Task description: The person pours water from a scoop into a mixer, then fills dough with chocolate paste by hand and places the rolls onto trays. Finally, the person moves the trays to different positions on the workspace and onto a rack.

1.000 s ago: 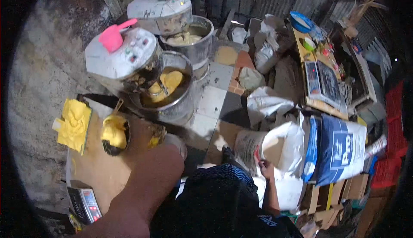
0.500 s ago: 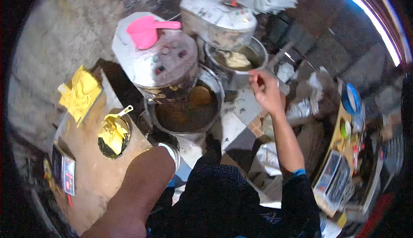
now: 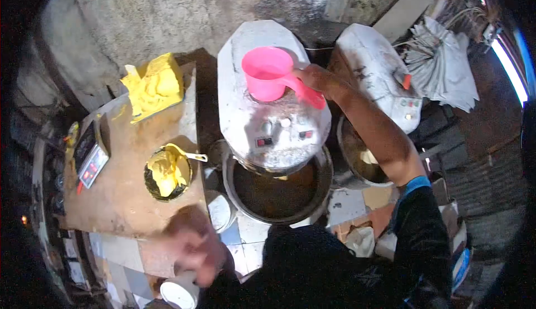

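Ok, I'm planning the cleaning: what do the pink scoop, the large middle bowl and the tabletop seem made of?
Pink scoop: most likely plastic, smooth and slightly glossy, going by its bright, even colour. Large middle bowl: probably metal, with a dull grey sheen along its edge. Tabletop: perhaps wood or board, matte; the blotchy brown surface leaves that open.

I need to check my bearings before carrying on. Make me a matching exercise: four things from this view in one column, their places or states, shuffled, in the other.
Things:
1. Pink jug
2. Yellow block
3. Scale
4. Dark bowl

Places or states:
A. Red lights on its display
B. Holding yellow paste, with a pale handle sticking out past the rim
C. Right hand at its handle
D. At the far end of the table

Right pairs: 1-C, 2-D, 3-A, 4-B
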The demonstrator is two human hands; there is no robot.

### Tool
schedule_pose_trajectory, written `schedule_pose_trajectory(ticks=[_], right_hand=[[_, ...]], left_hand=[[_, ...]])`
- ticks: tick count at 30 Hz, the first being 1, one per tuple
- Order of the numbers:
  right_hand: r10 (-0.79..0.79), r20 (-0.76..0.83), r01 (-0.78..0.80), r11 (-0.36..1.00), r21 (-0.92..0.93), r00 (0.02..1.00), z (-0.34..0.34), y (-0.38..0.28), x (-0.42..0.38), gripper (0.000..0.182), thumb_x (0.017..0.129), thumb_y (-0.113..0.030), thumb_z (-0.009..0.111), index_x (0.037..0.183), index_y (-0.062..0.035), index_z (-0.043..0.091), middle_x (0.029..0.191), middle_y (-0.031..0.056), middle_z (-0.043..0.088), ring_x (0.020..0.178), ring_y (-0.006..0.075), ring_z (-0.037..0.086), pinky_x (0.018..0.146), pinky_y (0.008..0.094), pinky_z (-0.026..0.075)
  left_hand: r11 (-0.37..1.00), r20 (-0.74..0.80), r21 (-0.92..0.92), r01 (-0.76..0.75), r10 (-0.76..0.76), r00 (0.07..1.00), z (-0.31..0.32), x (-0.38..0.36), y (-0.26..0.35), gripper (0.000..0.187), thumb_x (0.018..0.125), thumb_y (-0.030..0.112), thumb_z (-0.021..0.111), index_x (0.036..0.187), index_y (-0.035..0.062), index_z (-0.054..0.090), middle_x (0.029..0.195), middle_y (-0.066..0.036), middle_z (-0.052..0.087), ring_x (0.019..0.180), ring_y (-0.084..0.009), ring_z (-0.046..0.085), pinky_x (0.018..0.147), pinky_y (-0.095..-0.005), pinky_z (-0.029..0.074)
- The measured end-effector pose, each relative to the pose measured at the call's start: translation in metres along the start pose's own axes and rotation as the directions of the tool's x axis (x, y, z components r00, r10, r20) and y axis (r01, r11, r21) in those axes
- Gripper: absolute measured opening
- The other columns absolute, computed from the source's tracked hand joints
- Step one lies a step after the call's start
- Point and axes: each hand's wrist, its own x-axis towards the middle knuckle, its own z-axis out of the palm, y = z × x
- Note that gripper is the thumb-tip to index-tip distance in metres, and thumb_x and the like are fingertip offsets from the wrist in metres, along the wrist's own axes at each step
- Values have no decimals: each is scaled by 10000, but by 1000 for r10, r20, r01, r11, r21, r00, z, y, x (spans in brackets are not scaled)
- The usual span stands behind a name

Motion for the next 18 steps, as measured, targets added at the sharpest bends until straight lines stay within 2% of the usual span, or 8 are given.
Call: schedule_pose_trajectory(ticks=[1, 2, 4, 6, 10, 14, 16, 18], right_hand=[[251, 56, -257, 932, 254, 966, 18, -44, -27, 505, 953, -455, 470, 1004, 29, 607, 736, 158, 653, 537, 236, 635, 419, 375, 481], [239, 74, -250, 932, 264, 968, 18, -41, -25, 505, 953, -455, 470, 1004, 29, 607, 736, 158, 653, 537, 236, 635, 419, 375, 481], [64, 157, -106, 955, 278, 986, 13, -28, -23, 400, 982, -387, 467, 1136, -22, 521, 681, 84, 571, 486, 158, 536, 393, 326, 425], [24, 154, -59, 972, 229, 988, 10, -17, -26, 377, 992, -377, 450, 1020, -15, 553, 653, 73, 552, 456, 139, 499, 371, 307, 402], [21, 223, -54, 989, 140, 975, -33, -4, -64, 441, 997, -398, 429, 912, 3, 594, 655, 60, 548, 486, 127, 527, 397, 285, 433], [-55, 347, 45, 998, 35, 936, -92, 33, -110, 453, 1009, -348, 381, 1056, 59, 573, 737, 114, 610, 515, 161, 599, 436, 296, 490], [-87, 425, 86, 996, 20, 901, -119, 62, -136, 458, 1008, -356, 386, 1004, 54, 590, 713, 108, 614, 527, 160, 616, 443, 292, 501], [-110, 426, 115, 993, 14, 898, -140, 91, -169, 478, 1001, -387, 400, 888, 33, 598, 660, 98, 615, 513, 159, 617, 477, 319, 518]], left_hand=[[755, -310, -595, -274, 99, 946, 62, 8, -29, 236, 846, 220, 632, 959, 50, 515, 845, -39, 486, 733, -153, 466, 696, -274, 388], [417, -561, -700, -579, 180, 808, 124, 16, -58, 203, 899, 221, 586, 961, 65, 472, 836, -9, 420, 696, -129, 396, 655, -257, 342], [764, -499, -565, -313, -15, 866, 225, -16, -132, 173, 866, 168, 617, 862, 32, 510, 678, -6, 447, 551, -99, 349, 502, -252, 292], [792, -290, -610, -22, -197, 937, 294, -82, -180, 169, 872, 150, 608, 815, 17, 522, 629, -37, 492, 529, -112, 395, 487, -275, 321], [831, 14, -179, 527, -533, 846, 379, -231, -208, 268, 881, 241, 643, 842, -6, 545, 614, -114, 528, 530, -207, 489, 517, -353, 404], [719, -117, 71, 692, -683, 721, 494, -361, -220, 433, 894, 395, 586, 951, -34, 592, 779, -218, 624, 667, -355, 585, 647, -453, 492], [275, 282, -125, 953, -911, 300, 528, -386, -197, 483, 905, 405, 552, 1117, -29, 570, 880, -223, 639, 788, -366, 612, 743, -445, 505], [566, 290, -200, 800, -746, 600, 577, -408, -177, 469, 899, 406, 552, 1156, 16, 594, 920, -199, 653, 814, -371, 614, 763, -430, 503]])
